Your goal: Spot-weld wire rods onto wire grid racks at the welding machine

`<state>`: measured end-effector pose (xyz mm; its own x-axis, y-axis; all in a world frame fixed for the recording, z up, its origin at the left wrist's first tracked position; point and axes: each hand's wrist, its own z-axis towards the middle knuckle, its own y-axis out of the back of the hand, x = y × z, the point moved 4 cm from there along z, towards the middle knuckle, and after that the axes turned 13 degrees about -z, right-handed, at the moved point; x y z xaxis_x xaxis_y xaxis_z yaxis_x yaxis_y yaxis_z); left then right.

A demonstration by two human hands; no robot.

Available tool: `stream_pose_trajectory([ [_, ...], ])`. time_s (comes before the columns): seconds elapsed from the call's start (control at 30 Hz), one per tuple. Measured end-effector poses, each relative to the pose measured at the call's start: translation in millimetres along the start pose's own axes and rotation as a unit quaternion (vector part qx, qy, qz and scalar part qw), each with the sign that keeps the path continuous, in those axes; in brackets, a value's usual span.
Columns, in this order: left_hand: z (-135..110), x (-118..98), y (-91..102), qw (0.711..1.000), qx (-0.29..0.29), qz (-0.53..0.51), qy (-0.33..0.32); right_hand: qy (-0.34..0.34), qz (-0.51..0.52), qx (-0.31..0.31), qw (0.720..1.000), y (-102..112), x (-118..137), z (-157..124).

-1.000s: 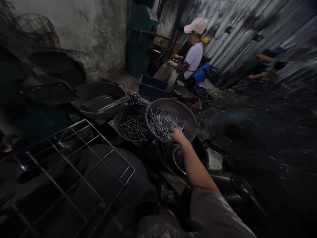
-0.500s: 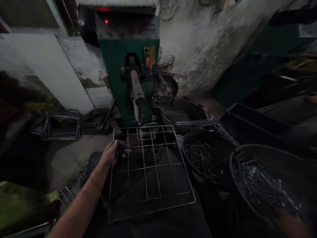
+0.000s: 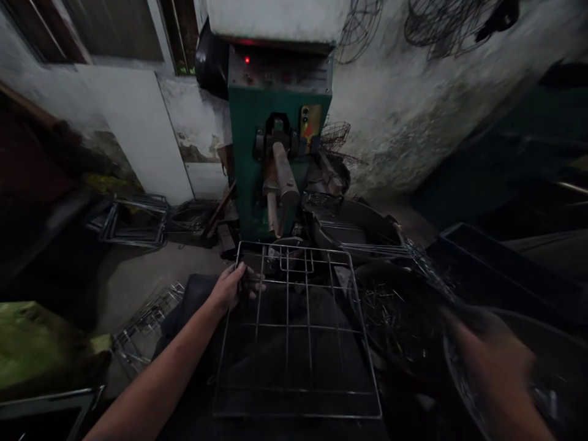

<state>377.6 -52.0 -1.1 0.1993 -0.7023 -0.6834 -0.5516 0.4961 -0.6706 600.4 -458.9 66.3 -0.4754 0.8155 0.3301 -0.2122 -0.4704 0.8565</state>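
My left hand [image 3: 235, 285] is closed around the left side wire of a rectangular wire rack [image 3: 309, 326], near its far corner. The rack is a grid of thin metal wires with a small rectangular loop at its far edge, and it lies above my dark-clothed lap. My right hand [image 3: 496, 352] is smeared by motion over the left rim of the big basin [image 3: 452, 373] on the right. Whether its fingers hold anything does not show. Short metal pieces [image 3: 381, 306] lie in the dark basin between the rack and that hand.
Straight ahead stands a green machine [image 3: 248, 153] with two thick electrode arms [image 3: 285, 177] reaching over the rack's far edge. A phone [image 3: 310, 125] is on its front. Wire frames [image 3: 138, 220] lie at left, near a yellow-green sack [image 3: 37, 349]. Long rods [image 3: 376, 248] cross a round pan.
My right hand has risen from the lower right corner and moved left across the basin. The camera view has shifted; my left hand still grips the rack.
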Motion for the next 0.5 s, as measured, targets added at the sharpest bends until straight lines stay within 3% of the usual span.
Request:
stream_pose_trajectory([
  [0.03,1,1,0.1,1.000,0.002,-0.002,0.000,-0.022,-0.035,-0.047,0.998,-6,24,11],
  [0.17,3,3,0.7,1.000,0.014,-0.009,-0.008,0.217,-0.038,-0.009,0.975,-64,170,50],
  [0.27,3,0,2.3,1.000,0.017,-0.004,-0.015,0.331,-0.095,0.035,0.938,-99,244,56],
  [0.37,2,-3,6.6,1.000,0.014,-0.004,-0.023,0.371,-0.133,0.056,0.917,-118,272,52],
  [0.5,3,-6,14.1,1.000,0.012,-0.013,-0.019,0.384,-0.141,0.039,0.912,-129,276,45],
])
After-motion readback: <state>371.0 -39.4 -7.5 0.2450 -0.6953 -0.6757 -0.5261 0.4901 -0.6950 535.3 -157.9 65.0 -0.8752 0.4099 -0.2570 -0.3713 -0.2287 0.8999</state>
